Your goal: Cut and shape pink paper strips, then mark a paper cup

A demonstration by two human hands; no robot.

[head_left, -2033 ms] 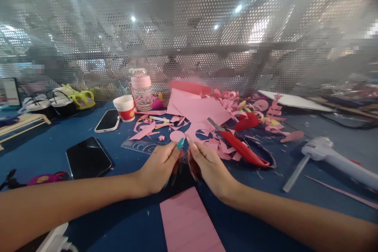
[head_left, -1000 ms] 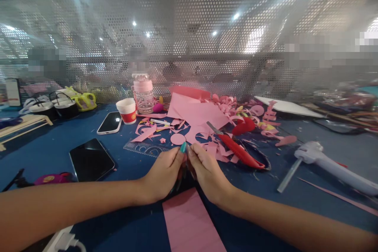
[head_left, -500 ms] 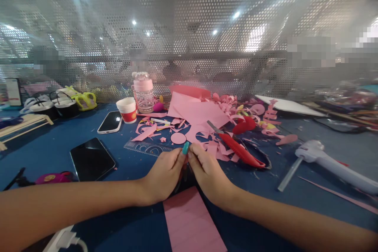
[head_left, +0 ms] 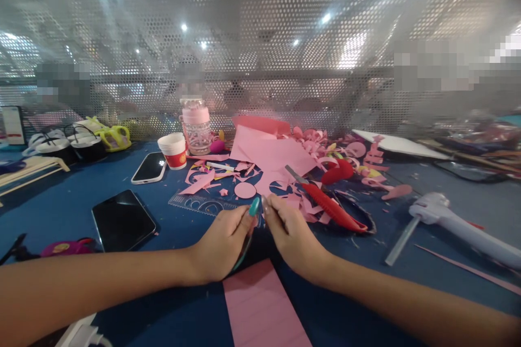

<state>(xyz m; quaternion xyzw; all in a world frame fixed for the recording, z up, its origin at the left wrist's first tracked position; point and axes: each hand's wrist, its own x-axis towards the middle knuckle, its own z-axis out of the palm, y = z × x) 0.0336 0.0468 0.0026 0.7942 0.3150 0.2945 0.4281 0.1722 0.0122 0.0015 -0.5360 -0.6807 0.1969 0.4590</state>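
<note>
I see the left hand point(head_left: 222, 241) and right hand point(head_left: 291, 236) meeting fingertip to fingertip over the blue table point(head_left: 73, 200). Both are curled into a tight pinch, and whatever sits between them is hidden. A pink paper sheet point(head_left: 260, 306) lies flat just nearer than the hands. A red utility knife point(head_left: 329, 206) rests to their right among pink scraps, and a black phone point(head_left: 123, 220) lies to their left.

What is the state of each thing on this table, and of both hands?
Left hand, fingertips pinched shut, beside the right.
Right hand, fingertips pinched shut.
Black phone, screen dark.
Paper cup, upright.
Pink bottle, upright, lid on.
Red knife, blade out.
Glue gun, lying down.
</note>
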